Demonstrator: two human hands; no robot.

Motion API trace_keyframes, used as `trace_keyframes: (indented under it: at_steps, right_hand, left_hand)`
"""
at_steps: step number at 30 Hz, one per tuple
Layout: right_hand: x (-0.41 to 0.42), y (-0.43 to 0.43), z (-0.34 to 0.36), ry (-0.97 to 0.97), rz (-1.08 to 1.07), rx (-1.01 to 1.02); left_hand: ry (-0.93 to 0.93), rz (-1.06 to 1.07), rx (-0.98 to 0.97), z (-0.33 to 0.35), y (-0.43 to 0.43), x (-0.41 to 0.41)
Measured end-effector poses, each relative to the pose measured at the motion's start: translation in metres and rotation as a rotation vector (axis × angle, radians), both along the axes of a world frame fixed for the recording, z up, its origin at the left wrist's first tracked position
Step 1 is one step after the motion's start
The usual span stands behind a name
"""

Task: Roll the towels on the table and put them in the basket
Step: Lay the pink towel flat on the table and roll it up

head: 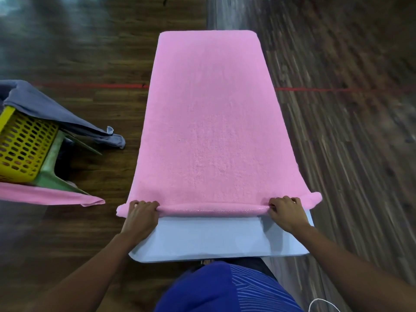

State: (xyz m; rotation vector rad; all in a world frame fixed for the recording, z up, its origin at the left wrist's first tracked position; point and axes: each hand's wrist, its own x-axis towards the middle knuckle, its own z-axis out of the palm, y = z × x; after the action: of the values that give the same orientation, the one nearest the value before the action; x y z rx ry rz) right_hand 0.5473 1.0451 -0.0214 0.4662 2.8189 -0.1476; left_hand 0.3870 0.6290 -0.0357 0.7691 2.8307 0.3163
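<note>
Pink towel (211,122) flat on the pale blue table (216,237), stretching away ahead of both hands. Near edge rolled thin, pinched by the left hand (140,216) at one end, the right hand (286,211) at the other. Bare table between the wrists. Dark wood floor (90,52) all around. Yellow basket (22,149) far left of the left hand, grey towel (49,109) over it.

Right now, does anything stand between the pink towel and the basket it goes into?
The left hand and right hand grip the rolled near edge of the pink towel; nothing lies on it. A grey towel is draped over the yellow basket and may cover its opening, mostly out of frame.
</note>
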Motion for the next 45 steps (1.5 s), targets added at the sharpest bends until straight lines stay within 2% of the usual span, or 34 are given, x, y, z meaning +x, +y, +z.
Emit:
trace_keyframes:
  at_steps: [2,4,7,12,17,22,24,28,31,35,40,42,45]
  right_hand:
    - [-0.003,0.002,-0.003,0.059,-0.048,-0.012]
    - [-0.001,0.002,-0.01,0.193,-0.053,0.014]
    - [0.007,-0.003,-0.013,0.274,0.042,-0.028]
    - [0.021,-0.014,-0.018,0.159,0.02,0.016]
    - [0.003,-0.01,-0.011,0.181,-0.03,0.03]
    - [-0.015,-0.004,0.013,-0.136,-0.011,0.034]
    - [-0.014,-0.002,0.009,-0.084,-0.063,-0.009]
    - [-0.004,-0.003,-0.007,0.191,0.029,0.055]
    - [0.003,-0.01,-0.01,0.234,0.048,-0.003]
    - [0.011,-0.015,-0.014,0.209,0.022,-0.059]
    - [0.001,-0.012,-0.013,0.212,-0.02,-0.017]
    - [-0.003,-0.01,-0.006,0.155,-0.009,0.022]
    - [-0.008,-0.008,0.007,-0.038,0.052,0.042]
  left_hand:
    - [-0.025,0.024,0.041,0.0,-0.001,-0.007]
    - [0.046,0.052,0.061,-0.002,0.0,-0.011]
    - [0.108,0.017,0.052,0.002,0.005,-0.008]
    - [0.05,-0.012,0.013,-0.005,0.004,0.01]
    - [0.011,0.035,0.025,-0.004,0.008,-0.001]
    - [-0.155,0.021,-0.031,0.01,0.01,-0.015]
    - [-0.186,0.014,0.0,0.011,0.006,-0.017]
    - [0.093,-0.052,0.051,0.004,0.002,-0.011]
    - [0.128,-0.058,0.094,0.006,0.003,0.0]
    - [0.067,-0.008,0.112,0.003,0.004,0.003]
    - [0.012,-0.036,0.038,-0.002,0.001,0.001]
    - [0.006,-0.012,0.034,0.001,0.001,-0.001]
    - [-0.005,-0.017,-0.015,0.009,0.006,-0.006]
